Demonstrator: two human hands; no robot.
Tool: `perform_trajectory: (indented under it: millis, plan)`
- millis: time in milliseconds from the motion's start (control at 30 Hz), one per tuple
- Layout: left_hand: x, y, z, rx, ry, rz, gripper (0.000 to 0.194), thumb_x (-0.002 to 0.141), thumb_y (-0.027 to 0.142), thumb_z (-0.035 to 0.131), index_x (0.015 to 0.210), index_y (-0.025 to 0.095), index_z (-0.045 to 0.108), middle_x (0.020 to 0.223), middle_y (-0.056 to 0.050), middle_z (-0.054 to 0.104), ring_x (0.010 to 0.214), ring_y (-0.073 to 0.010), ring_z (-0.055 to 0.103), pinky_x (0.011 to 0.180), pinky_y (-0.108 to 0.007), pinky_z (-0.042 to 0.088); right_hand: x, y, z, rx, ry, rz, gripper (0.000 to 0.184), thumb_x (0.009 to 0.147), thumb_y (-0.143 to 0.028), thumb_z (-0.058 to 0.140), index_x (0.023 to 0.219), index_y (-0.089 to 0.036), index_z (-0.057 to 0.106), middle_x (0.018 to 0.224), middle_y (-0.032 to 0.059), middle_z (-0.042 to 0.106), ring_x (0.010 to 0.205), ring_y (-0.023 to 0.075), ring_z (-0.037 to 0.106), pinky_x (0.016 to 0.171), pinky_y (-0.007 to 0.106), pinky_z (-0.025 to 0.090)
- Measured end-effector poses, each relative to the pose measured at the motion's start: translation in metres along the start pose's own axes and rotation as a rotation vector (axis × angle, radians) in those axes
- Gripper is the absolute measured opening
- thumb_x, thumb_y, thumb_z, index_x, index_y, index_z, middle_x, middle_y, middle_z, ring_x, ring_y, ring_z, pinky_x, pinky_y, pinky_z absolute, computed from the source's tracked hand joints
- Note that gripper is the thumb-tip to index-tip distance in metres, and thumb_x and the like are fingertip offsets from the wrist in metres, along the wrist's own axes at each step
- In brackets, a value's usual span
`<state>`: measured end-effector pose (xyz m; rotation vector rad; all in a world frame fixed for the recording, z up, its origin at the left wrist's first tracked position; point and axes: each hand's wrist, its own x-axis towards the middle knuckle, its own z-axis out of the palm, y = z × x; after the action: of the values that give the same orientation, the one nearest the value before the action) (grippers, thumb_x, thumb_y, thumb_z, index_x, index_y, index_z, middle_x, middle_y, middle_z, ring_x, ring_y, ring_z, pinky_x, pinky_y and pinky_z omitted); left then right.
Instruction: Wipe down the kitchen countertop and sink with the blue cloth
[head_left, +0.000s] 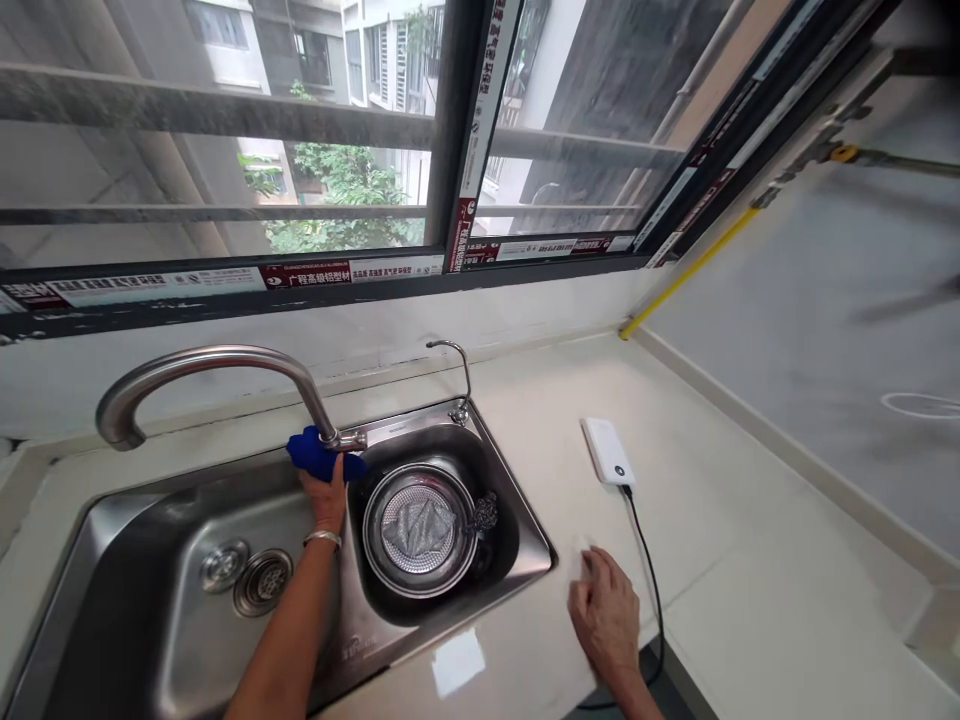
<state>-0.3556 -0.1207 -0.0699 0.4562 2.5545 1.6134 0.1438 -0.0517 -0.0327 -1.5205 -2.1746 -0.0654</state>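
My left hand [325,498] is closed on a blue cloth [319,455] and presses it against the base of the steel tap [210,370] at the back of the sink [150,560]. A metal bangle sits on that wrist. My right hand [604,610] rests on the pale countertop [720,560] to the right of the sink, palm down, fingers loosely stretched out and holding nothing.
A round metal strainer basket [420,530] fills the small right basin. A thin second tap [457,380] stands behind it. A white power bank [607,452] with a black cable [649,570] lies on the counter. A window runs along the back wall.
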Motion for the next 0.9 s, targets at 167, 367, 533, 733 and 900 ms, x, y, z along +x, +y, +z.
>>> perform_trajectory:
  millis: [167,367,533,733,900]
  plan:
    - [0.005,0.003,-0.013,-0.056,-0.01,0.029,0.074,0.082,0.058,0.072,0.134,0.011,0.048,0.139,-0.023,0.049,0.14,-0.0363,0.043,0.125,-0.056,0.036,-0.001,0.002,0.003,-0.007,0.01,-0.007,0.041,0.086,-0.024,0.041,0.123,-0.016,0.058,0.131,0.0177,0.063,0.119,0.0326,0.059,0.096,0.047,0.045]
    - [0.005,0.02,-0.045,-0.159,-0.035,-0.012,0.057,0.079,0.058,0.063,0.112,0.012,0.058,0.117,-0.021,0.061,0.121,-0.0365,0.058,0.119,-0.056,0.042,-0.003,0.006,0.01,0.044,0.064,-0.041,0.04,0.088,-0.024,0.04,0.122,-0.016,0.058,0.127,0.0176,0.065,0.117,0.0331,0.06,0.092,0.047,0.047]
    - [0.008,0.061,-0.069,-0.222,-0.015,-0.03,0.054,0.075,0.069,0.054,0.089,0.017,0.061,0.097,-0.02,0.066,0.105,-0.0391,0.064,0.111,-0.059,0.047,-0.004,0.009,0.017,0.087,0.114,-0.062,0.038,0.088,-0.024,0.041,0.12,-0.017,0.06,0.126,0.0178,0.065,0.117,0.0329,0.061,0.092,0.046,0.048]
    - [0.028,0.155,-0.093,-0.369,0.127,0.102,0.078,0.071,0.088,0.047,0.089,0.014,0.065,0.096,-0.02,0.067,0.104,-0.0387,0.063,0.108,-0.054,0.049,-0.004,0.009,0.018,0.078,0.105,-0.051,0.039,0.089,-0.027,0.04,0.12,-0.015,0.06,0.129,0.0172,0.065,0.117,0.0314,0.06,0.094,0.045,0.046]
    - [0.035,0.221,-0.105,-0.65,0.291,0.245,0.086,0.081,0.084,0.049,0.129,0.013,0.057,0.13,-0.017,0.062,0.12,-0.0292,0.059,0.11,-0.042,0.048,-0.003,0.007,0.016,0.094,0.114,-0.041,0.039,0.089,-0.026,0.038,0.119,-0.014,0.061,0.128,0.0175,0.065,0.116,0.031,0.06,0.094,0.045,0.046]
